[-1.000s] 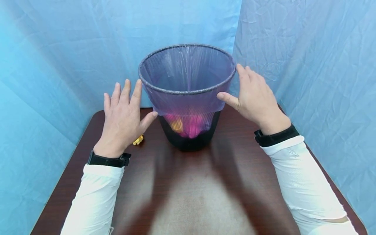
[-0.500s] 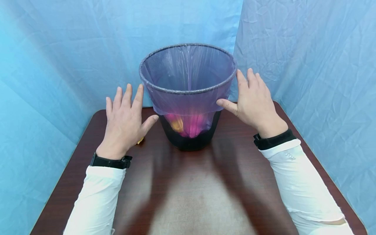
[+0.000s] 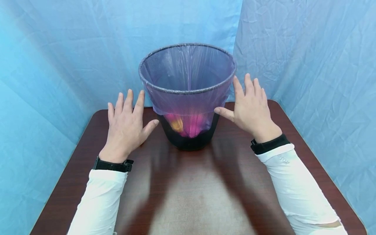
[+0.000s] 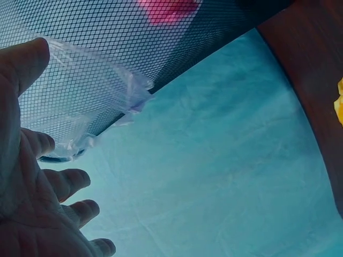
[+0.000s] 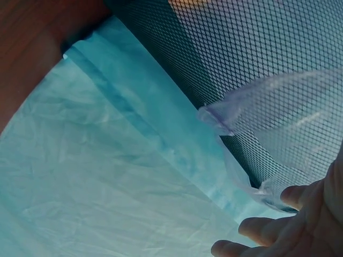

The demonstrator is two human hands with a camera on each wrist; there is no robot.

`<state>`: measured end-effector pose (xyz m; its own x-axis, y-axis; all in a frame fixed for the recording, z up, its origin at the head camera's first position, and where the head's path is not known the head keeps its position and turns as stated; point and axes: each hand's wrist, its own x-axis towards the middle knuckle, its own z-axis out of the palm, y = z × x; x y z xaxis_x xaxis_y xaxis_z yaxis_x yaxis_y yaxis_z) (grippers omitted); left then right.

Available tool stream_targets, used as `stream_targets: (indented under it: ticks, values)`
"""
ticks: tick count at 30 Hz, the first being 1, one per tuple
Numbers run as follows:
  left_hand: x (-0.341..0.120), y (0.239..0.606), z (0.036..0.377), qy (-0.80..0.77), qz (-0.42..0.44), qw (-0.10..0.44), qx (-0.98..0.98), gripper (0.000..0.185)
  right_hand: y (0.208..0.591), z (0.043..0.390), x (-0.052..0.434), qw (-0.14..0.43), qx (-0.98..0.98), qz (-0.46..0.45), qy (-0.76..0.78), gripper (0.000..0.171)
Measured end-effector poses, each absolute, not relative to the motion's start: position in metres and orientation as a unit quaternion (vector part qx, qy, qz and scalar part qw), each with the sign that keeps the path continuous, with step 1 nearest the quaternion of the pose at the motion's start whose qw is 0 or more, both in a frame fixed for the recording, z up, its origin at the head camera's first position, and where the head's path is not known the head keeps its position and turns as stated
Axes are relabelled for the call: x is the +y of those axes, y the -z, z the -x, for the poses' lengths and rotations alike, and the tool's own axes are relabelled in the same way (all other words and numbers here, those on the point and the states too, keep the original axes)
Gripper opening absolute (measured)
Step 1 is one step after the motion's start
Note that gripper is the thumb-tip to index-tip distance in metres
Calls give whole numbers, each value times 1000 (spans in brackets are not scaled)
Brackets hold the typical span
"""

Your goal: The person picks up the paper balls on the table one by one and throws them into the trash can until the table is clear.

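A black mesh wastebasket (image 3: 190, 143) stands upright on the table, with a thin purple bin liner (image 3: 185, 102) folded down over its rim. Bright pink and yellow contents (image 3: 194, 125) show through the lower mesh. To its left is my left hand (image 3: 124, 129), fingers spread and thumb toward the basket. On the other side my right hand (image 3: 252, 112) is spread too, its thumb overlapping the liner's lower edge in the head view. Whether either hand touches the basket I cannot tell. Neither holds anything. In the left wrist view a small yellow object (image 4: 340, 104) lies at the right edge.
The dark brown wooden table (image 3: 188, 182) has rounded far corners. Light blue cloth (image 3: 88, 49) hangs behind it and along both sides. Shadows of both arms fall across the tabletop.
Both hands have drawn down and back a little along the basket's sides, the right also inward. In the head view the left hand now covers the yellow object. The basket stays put.
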<state>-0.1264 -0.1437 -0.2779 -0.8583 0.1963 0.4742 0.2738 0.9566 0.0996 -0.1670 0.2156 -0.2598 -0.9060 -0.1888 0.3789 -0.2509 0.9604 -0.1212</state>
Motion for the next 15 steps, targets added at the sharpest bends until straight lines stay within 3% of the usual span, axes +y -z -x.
stream_targets:
  ticks: [15]
  values:
    - [-147, 304, 123, 91, 124, 235, -960, 89, 290, 164, 213, 175, -976, -104, -75, 113]
